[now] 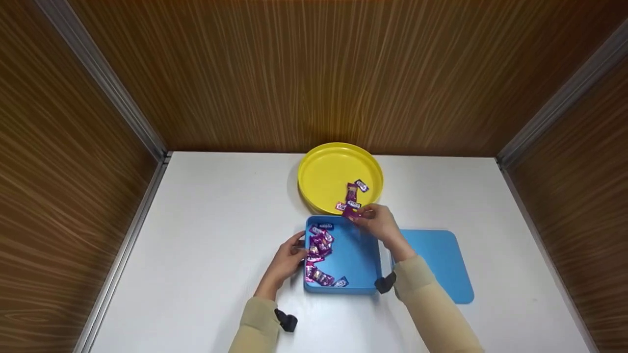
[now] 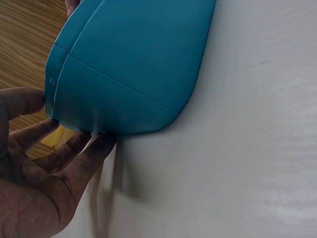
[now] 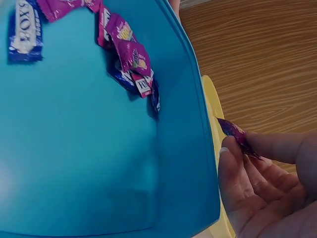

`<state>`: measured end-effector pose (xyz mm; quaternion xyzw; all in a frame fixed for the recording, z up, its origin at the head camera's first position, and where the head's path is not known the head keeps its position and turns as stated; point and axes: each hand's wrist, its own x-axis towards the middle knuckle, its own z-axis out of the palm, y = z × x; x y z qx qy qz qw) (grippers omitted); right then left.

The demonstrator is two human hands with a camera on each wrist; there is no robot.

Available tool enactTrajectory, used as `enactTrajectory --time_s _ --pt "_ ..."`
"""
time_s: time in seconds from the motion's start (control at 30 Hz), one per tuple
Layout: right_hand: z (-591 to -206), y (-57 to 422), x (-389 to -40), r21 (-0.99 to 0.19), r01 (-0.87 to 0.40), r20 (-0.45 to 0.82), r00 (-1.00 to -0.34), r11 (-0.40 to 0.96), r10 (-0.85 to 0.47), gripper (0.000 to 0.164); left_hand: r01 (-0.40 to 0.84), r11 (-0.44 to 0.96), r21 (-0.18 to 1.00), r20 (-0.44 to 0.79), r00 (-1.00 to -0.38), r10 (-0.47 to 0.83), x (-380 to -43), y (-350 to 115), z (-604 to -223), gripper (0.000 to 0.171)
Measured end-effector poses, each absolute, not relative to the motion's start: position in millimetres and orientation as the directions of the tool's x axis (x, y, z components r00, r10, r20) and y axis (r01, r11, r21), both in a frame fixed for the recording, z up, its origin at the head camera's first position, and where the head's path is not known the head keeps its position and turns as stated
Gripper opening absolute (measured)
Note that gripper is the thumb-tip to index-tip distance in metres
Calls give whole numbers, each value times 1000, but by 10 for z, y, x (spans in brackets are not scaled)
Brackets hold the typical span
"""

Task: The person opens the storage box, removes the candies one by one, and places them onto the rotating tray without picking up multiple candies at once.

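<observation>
My right hand [image 1: 380,223] pinches a purple-wrapped candy [image 3: 235,136] between thumb and fingertips, above the near edge of the yellow round tray [image 1: 319,181]. Close in front of the tray stands a blue rectangular box [image 1: 355,252]. My left hand [image 1: 286,259] holds the box's left side, thumb at the rim and fingers spread against the outer wall [image 2: 124,99]. Purple, pink and dark blue wrapped candies [image 1: 321,247] lie along the left part of the box. Several wrapped candies [image 1: 352,191] lie in the tray's near right part.
A flat blue lid [image 1: 441,264] lies on the white table [image 1: 211,235] right of the box, partly under the right forearm. Wood-grain panels [image 1: 314,73] with metal edging enclose the table at the back and both sides.
</observation>
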<state>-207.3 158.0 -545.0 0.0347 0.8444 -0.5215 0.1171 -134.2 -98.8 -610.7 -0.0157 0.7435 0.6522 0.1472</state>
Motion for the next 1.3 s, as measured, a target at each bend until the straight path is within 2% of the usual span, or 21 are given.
enactTrajectory --time_s 0.4,0.77,1.03,1.3 --pt "-5421 1455 -2389 -865 249 -280 -960 435 -7 25 -198 102 975 -215 -957 195 -1338 -988 -6105 54" --pt "-5500 1418 -2547 -825 273 -280 -958 495 62 23 -180 104 978 -198 -959 200 -1231 -983 -5798 54" --pt "-5532 1453 -2527 -899 193 -257 -959 392 -117 58 -218 112 969 -238 -948 210 -1262 -992 -5831 54" --pt "-5457 1581 -2465 -890 112 -181 -976 441 -119 43 -236 129 963 -256 -950 176 -1335 -976 -6086 54"
